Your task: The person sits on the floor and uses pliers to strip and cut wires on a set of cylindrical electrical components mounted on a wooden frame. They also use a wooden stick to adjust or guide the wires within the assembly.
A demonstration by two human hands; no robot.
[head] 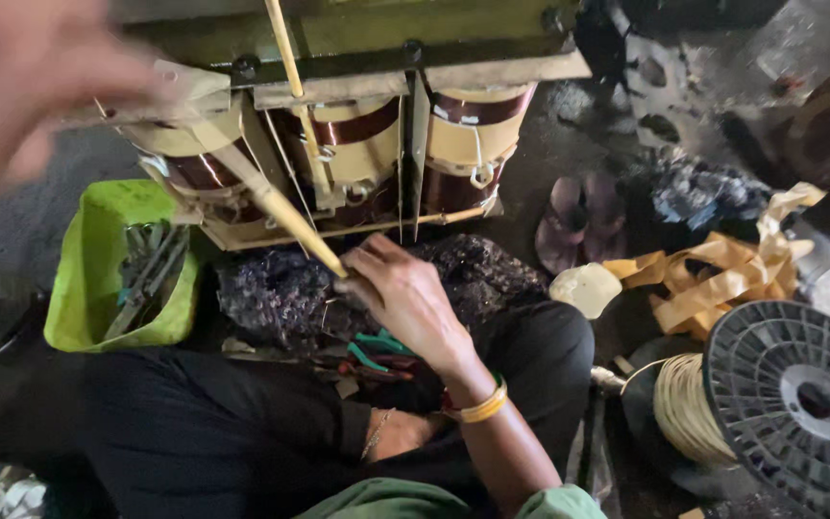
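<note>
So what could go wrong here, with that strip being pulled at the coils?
1. The right hand grips a tan strip running up to the coils; a hard tug might tear it or scrape the windings.
2. The left hand is raised and blurred, so the strip may lack steady guidance.
3. Pliers lie loose on the lap and could slip off.

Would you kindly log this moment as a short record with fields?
Left hand: left hand raised near the camera, blurred; grip cannot be told.
Right hand: right hand pinching the lower end of a tan strip.
Strip: runs up to the wound coils of the green-framed unit.
Left side: green bin holding metal pieces.
Right side: grey spool of pale cord, yellow tape pile.
</note>
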